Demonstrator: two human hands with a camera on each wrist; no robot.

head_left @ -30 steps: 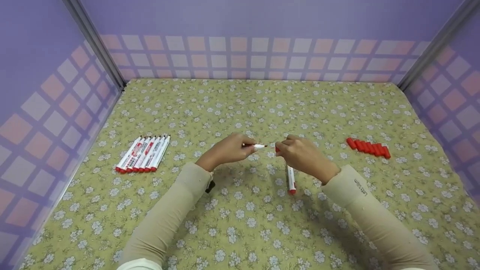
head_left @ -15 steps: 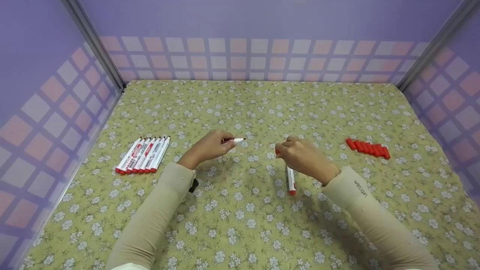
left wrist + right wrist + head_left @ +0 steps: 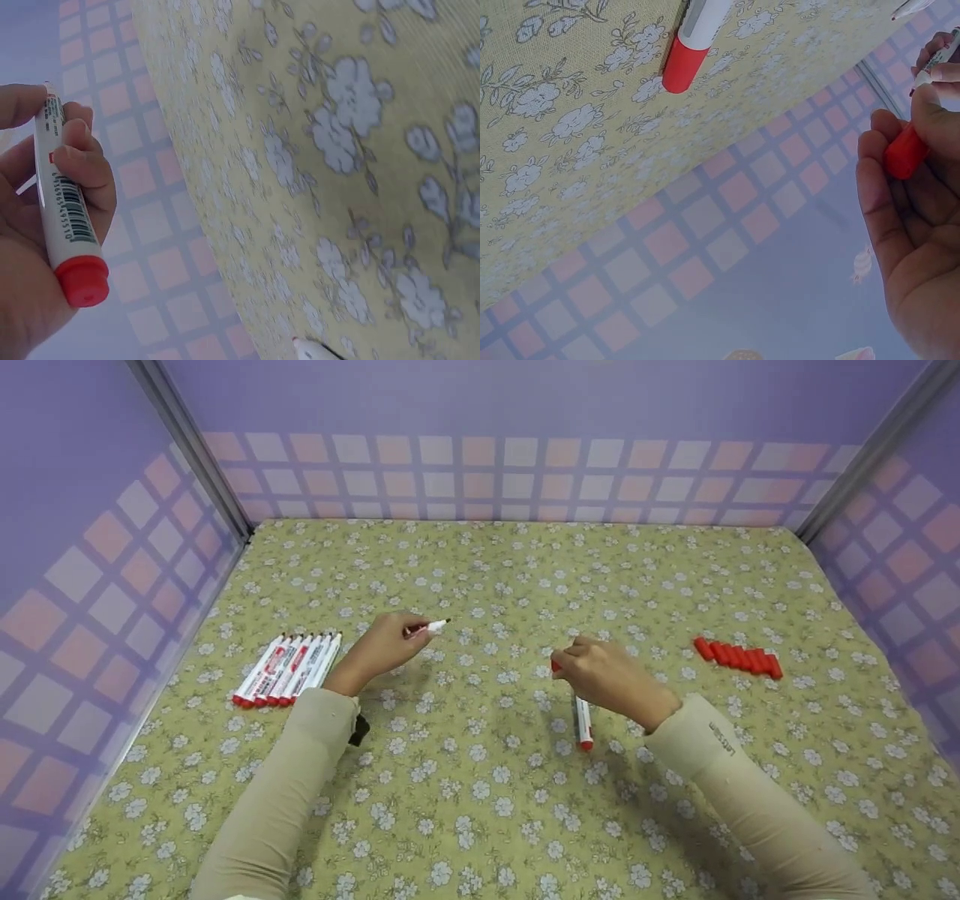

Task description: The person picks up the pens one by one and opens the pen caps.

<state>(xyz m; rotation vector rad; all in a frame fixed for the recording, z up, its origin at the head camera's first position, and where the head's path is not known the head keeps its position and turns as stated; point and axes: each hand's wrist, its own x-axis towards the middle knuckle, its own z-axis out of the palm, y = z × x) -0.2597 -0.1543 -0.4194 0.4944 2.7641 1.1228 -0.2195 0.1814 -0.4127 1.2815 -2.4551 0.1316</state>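
Observation:
An uncapped white marker [image 3: 66, 187] with a red end is gripped in my left hand [image 3: 384, 646], its dark tip pointing right in the head view. In the left wrist view the fingers curl round its barrel, barcode showing. My right hand [image 3: 609, 673] pinches a red marker cap [image 3: 906, 151] between thumb and fingers, apart from the marker. Below the right hand a white marker [image 3: 584, 724] with a red end lies on the cloth, its far part hidden by that hand. Left of my left hand lies a row of several uncapped markers [image 3: 285, 669], partly covered by the wrist.
Several red caps [image 3: 739, 657] lie in a slanting row on the right of the table. Flowered cloth [image 3: 465, 810] covers the tabletop. Purple checked panels [image 3: 517, 480] stand behind it and at both sides.
My left hand has moved left and slightly farther away with the uncapped marker, away from the right hand towards the marker row. The right hand stays nearly in place with the cap.

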